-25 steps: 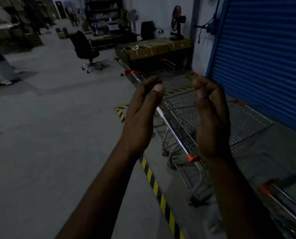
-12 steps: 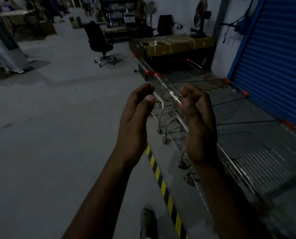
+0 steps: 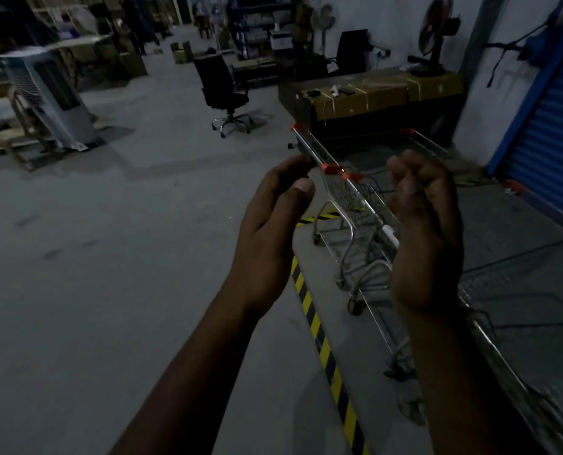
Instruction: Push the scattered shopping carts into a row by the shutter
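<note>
blue shutter (image 3: 549, 139) — silvery carts (image 3: 355, 205), seemingly orange-red corners — yellow-black floor stripe (image 3: 326, 353).

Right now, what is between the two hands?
In the head view, the row of shopping carts shows in the gap between the left hand and the right hand, farther off on the floor. Neither of the hands holds anything.
</note>
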`<action>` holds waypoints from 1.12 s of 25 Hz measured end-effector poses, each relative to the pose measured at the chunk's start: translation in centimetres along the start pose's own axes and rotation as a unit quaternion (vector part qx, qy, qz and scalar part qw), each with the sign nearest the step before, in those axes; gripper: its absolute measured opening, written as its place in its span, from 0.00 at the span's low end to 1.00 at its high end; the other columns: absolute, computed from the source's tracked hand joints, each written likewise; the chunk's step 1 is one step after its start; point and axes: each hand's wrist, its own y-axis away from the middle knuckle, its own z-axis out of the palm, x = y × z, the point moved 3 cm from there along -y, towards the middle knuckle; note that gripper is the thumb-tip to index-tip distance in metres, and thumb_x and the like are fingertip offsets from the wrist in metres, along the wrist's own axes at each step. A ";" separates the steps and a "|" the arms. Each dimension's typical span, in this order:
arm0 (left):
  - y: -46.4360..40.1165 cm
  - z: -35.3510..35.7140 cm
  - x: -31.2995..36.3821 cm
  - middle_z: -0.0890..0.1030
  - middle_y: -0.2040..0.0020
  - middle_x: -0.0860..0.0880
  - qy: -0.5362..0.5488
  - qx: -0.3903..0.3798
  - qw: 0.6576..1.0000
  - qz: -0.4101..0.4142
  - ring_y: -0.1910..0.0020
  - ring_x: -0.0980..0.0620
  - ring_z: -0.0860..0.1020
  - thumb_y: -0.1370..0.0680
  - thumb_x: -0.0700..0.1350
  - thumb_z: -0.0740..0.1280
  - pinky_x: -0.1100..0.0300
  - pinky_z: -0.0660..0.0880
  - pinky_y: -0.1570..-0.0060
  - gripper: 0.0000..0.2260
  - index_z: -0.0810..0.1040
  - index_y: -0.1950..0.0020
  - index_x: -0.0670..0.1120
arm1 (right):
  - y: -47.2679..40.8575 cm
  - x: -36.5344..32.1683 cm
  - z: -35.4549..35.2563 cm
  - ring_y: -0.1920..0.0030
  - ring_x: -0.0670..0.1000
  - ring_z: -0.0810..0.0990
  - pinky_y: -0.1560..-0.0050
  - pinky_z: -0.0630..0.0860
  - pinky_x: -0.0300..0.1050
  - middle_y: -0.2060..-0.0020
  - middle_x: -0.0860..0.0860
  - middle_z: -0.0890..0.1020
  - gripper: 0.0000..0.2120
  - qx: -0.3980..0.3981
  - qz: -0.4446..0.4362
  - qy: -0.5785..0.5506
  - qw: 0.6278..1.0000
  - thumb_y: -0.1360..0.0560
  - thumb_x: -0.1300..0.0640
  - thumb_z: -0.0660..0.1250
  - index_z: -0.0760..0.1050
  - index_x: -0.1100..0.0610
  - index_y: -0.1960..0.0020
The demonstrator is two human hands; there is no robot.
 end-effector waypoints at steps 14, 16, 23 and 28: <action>-25.4 -11.1 -14.0 0.77 0.32 0.52 0.051 -0.059 0.997 -0.017 0.33 0.58 0.74 0.20 0.52 0.60 0.69 0.71 0.40 0.22 0.72 0.28 0.45 | -17.9 16.6 14.4 0.37 0.43 0.77 0.42 0.74 0.38 0.36 0.53 0.78 0.15 0.042 -0.002 0.051 0.998 0.19 0.55 0.58 0.72 0.58 0.35; -30.0 -12.9 -15.6 0.78 0.32 0.53 0.063 -0.074 0.995 -0.005 0.33 0.58 0.75 0.22 0.56 0.61 0.68 0.71 0.39 0.24 0.73 0.29 0.46 | -21.2 18.1 16.7 0.36 0.45 0.77 0.44 0.74 0.36 0.36 0.50 0.78 0.15 0.064 -0.025 0.068 0.995 0.20 0.55 0.58 0.73 0.57 0.35; -43.9 -14.9 -21.5 0.79 0.33 0.49 0.107 -0.140 0.984 0.005 0.32 0.54 0.75 0.22 0.53 0.62 0.65 0.72 0.38 0.22 0.76 0.32 0.43 | -30.1 24.0 19.6 0.37 0.47 0.77 0.46 0.75 0.36 0.38 0.49 0.80 0.15 0.126 -0.032 0.155 0.979 0.19 0.55 0.58 0.75 0.58 0.36; -53.3 -14.6 -27.1 0.82 0.39 0.44 0.104 -0.160 0.981 0.027 0.37 0.48 0.80 0.19 0.45 0.61 0.57 0.75 0.38 0.16 0.78 0.37 0.38 | -37.9 31.4 20.8 0.39 0.51 0.80 0.43 0.77 0.45 0.43 0.50 0.82 0.11 0.154 -0.053 0.153 0.975 0.19 0.55 0.58 0.77 0.54 0.42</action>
